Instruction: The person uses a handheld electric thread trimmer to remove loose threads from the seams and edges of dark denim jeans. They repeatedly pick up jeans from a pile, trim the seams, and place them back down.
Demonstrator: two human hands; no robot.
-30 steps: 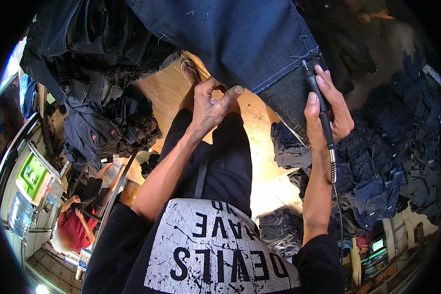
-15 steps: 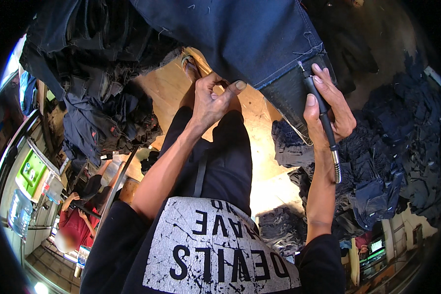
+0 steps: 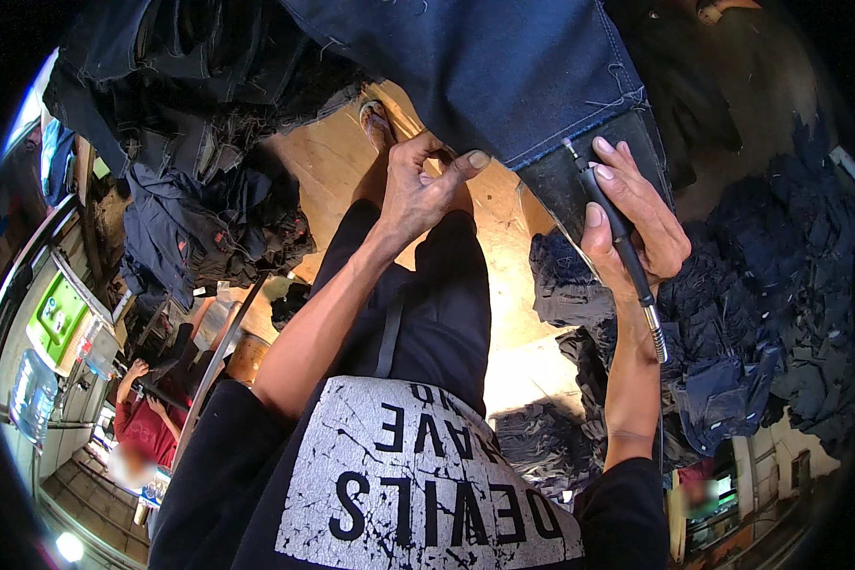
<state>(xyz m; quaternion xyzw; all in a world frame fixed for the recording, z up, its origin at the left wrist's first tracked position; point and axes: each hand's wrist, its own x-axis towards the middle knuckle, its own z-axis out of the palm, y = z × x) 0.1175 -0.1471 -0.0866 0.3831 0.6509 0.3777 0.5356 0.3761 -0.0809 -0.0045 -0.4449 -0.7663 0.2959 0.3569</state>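
One tool (image 3: pixel 617 233) is gripped by the right hand (image 3: pixel 636 223) at one jeans (image 3: pixel 503 66) hem; the left hand (image 3: pixel 423 190) is curled, empty.

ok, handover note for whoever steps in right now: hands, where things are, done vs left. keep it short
Right hand: wrapped around a slim black rotary tool, tip up against the hem edge of the hanging dark denim leg.
Left hand: raised by the denim's lower edge, fingers curled, thumb out; whether it pinches cloth cannot be told.
Around: denim piles right, on the wooden floor, and more left.
Done: hem already shows loose frayed threads.
Left: cannot tell how much of the edge remains unworked.
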